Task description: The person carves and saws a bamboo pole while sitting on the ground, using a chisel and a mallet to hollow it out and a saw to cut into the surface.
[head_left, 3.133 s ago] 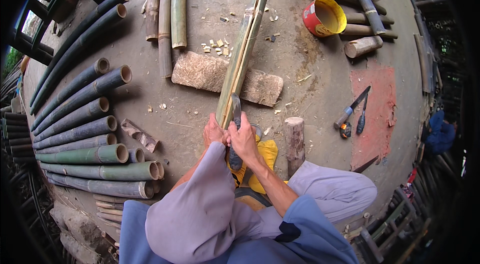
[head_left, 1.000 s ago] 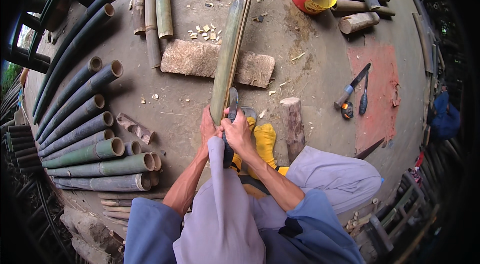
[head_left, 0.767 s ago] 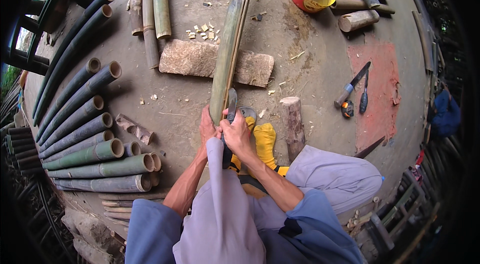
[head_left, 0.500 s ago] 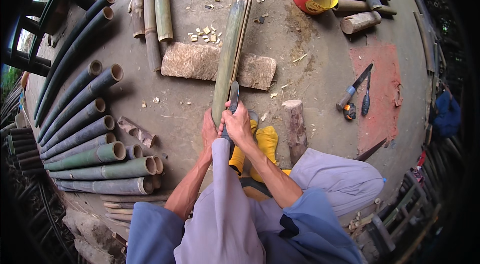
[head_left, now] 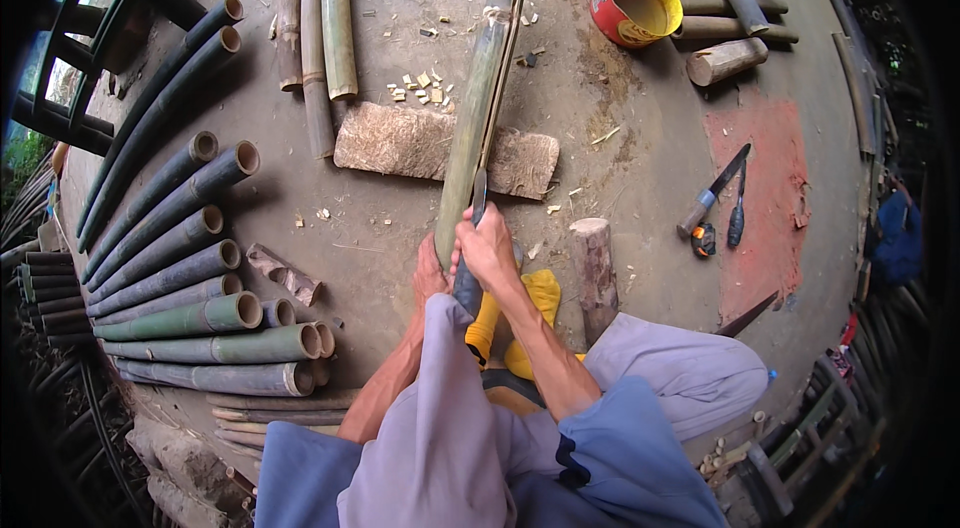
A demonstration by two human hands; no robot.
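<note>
A long green bamboo pole (head_left: 470, 118) points away from me, resting across a rough wooden block (head_left: 395, 142). An open lengthwise groove runs down its right side. My left hand (head_left: 430, 270) is closed round the pole's near end, beside my knee. With my right hand (head_left: 485, 250) I grip a knife, fingers wrapped round it close to the pole. The knife blade (head_left: 480, 192) points away from me and lies against the pole's grooved side. Its dark handle (head_left: 466, 290) shows below my right hand. The near end of the pole is hidden by my hands and knee.
Cut bamboo tubes (head_left: 210, 318) lie stacked at left. A red and yellow bucket (head_left: 636, 6) stands far right, near a short log (head_left: 727, 62). An upright wood stump (head_left: 594, 273) is right of my yellow-socked feet. A large knife (head_left: 715, 190) lies by a tape measure (head_left: 704, 239).
The whole view has shifted slightly, so things sit lower and further right. The knife has moved a little up along the pole, and its blade looks narrower. Both hands keep their grip.
</note>
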